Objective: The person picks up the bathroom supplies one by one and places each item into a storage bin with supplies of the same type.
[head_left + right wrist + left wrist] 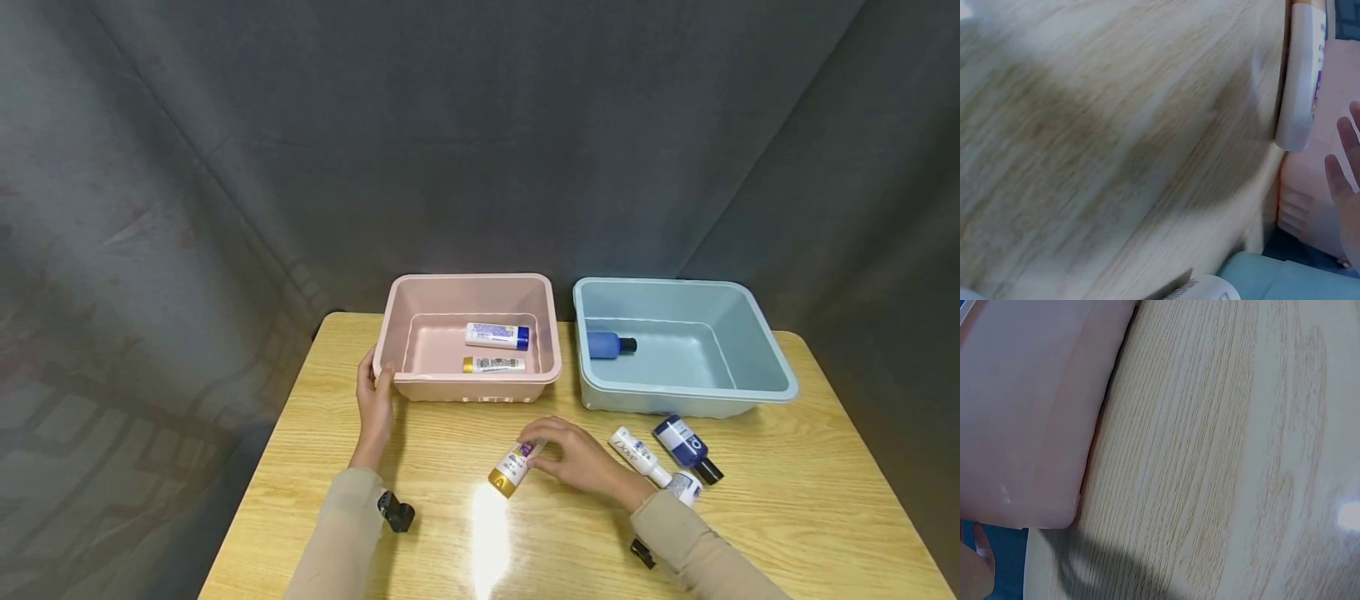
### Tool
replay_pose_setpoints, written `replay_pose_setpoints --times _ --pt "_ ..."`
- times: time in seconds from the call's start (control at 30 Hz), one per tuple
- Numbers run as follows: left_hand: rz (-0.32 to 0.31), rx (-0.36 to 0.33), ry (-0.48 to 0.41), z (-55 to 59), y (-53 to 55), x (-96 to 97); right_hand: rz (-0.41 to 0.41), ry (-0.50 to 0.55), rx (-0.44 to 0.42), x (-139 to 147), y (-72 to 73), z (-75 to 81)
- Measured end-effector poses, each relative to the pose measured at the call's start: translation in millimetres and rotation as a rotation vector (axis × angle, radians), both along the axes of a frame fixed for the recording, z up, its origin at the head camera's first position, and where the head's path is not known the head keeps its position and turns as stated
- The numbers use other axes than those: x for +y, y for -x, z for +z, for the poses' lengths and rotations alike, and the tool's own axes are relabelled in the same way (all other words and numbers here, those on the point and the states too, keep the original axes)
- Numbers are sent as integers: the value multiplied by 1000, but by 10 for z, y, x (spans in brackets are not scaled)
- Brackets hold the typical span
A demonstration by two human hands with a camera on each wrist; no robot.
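Note:
My left hand [375, 408] holds the front left corner of the pink bin [472, 389], its thumb by the rim and fingers along the outer side. Part of that hand [975, 569] shows low in the left wrist view, beside the bin wall [1016, 425]. In front of the bin, a white bottle with a gold cap [512, 467] lies on the table. My right hand [573, 454] is over its white end. The right wrist view shows the fingers [1338, 178] spread, apart from the bottle [1300, 81]. Inside the pink bin lie a blue-capped white tube [491, 335] and a gold-capped one [498, 365].
A light blue bin [690, 400] stands right of the pink one, with a blue bottle [603, 345] inside. Before it lie a white Dove bottle [636, 450], a dark blue bottle [678, 440] and a small white container [684, 486]. A dark curtain [480, 150] hangs behind.

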State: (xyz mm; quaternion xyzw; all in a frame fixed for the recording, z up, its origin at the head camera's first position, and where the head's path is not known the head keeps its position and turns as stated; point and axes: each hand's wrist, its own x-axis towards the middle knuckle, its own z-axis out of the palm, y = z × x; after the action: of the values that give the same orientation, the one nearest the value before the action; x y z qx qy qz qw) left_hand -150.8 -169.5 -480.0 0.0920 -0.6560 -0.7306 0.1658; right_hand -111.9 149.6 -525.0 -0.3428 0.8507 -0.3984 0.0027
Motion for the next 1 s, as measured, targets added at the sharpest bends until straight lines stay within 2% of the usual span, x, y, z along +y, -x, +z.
replay_pose_setpoints --times 0.43,0.63,1.0 --pt "11 -1 7 4 0 1 3 -72 -17 -4 94 -73" --pt "2 -2 14 3 -12 1 40 -110 25 -15 129 -123" --pt "11 -6 8 9 5 7 50 -149 -30 -61 167 -197"
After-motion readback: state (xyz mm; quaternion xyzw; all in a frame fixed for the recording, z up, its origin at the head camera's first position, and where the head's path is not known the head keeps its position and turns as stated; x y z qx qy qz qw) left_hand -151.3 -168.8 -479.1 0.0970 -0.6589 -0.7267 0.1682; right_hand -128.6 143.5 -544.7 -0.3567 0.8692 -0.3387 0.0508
